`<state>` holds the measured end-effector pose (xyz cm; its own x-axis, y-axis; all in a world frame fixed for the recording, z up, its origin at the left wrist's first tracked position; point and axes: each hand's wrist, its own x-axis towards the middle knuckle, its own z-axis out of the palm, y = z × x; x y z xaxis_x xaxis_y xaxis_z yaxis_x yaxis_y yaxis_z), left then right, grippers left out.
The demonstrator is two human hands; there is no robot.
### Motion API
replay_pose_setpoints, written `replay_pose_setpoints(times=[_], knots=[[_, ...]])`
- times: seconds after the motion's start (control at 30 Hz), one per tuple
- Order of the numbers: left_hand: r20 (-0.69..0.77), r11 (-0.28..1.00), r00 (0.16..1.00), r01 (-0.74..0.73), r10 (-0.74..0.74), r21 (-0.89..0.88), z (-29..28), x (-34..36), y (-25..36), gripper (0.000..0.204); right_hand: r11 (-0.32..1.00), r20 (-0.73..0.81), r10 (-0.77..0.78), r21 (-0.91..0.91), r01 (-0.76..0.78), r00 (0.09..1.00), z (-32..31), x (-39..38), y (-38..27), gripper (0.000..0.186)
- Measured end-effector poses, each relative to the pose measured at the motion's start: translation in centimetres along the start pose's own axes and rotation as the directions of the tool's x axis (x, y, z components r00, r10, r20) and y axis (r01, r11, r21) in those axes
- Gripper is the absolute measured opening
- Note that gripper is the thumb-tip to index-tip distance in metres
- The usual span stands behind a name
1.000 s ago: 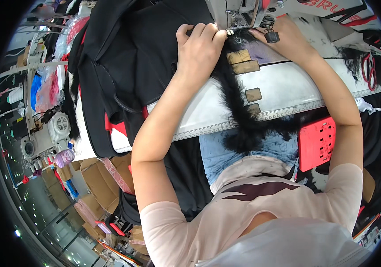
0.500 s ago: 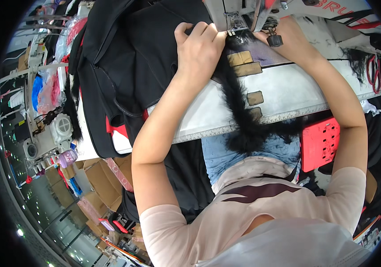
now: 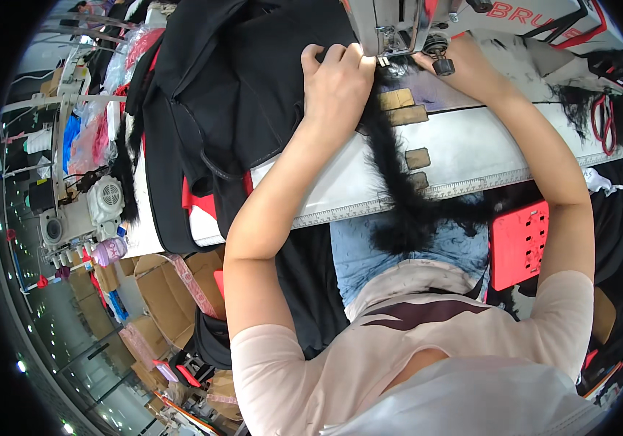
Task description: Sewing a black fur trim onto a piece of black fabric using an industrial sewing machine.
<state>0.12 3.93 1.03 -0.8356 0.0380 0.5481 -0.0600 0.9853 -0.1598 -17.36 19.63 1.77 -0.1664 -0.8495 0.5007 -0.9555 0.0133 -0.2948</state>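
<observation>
Black fur (image 3: 395, 167) at sewing machine (image 3: 395, 22); left hand (image 3: 337, 87) curled on cloth (image 3: 253, 80), right hand (image 3: 465, 71) alongside; grips unclear.

Right grip (image 3: 469, 71) partly hidden, apparently behind the sewing machine (image 3: 397, 22), itself cut off above.

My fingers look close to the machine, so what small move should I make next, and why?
I'd probably ease your left hand slightly left, away from the presser foot: its fingertips are right beside that foot, over the black fabric. Your right hand is on the foot's other side, partly hidden by the sewing machine, so it seems harder to judge.
</observation>
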Motion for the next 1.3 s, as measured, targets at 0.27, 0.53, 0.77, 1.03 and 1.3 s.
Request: replay_pose_setpoints(times=[0.27,0.53,0.77,1.03,1.3], knots=[[0.115,0.996,0.991,-0.074,0.067,0.055,-2.3,-1.5,2.4,0.025,0.982,0.146,-0.057,-0.168,0.081,0.988,-3.1,-2.2,1.2,0.025],[0.184,0.734,0.9,0.43,-0.396,-0.525,-3.9,-4.0,0.8,0.024,0.9,0.124,-0.399,-0.138,0.414,0.909,-0.9,-1.6,0.6,0.031],[0.107,0.897,0.991,0.122,-0.084,-0.424,3.3,-0.5,-8.9,0.03,0.961,0.138,-0.269,-0.032,0.276,0.953,-1.7,-2.6,0.7,0.033],[0.125,0.953,0.982,-0.101,0.142,-0.287,4.2,5.1,-10.6,0.026,0.989,0.061,-0.113,-0.092,0.119,0.992,-0.3,-3.4,0.1,0.033],[0.214,0.835,0.965,0.242,-0.153,-0.495,-6.2,-2.8,6.1,0.04,0.931,0.081,-0.344,-0.098,0.351,0.936,-0.6,-2.3,-0.8,0.047]])
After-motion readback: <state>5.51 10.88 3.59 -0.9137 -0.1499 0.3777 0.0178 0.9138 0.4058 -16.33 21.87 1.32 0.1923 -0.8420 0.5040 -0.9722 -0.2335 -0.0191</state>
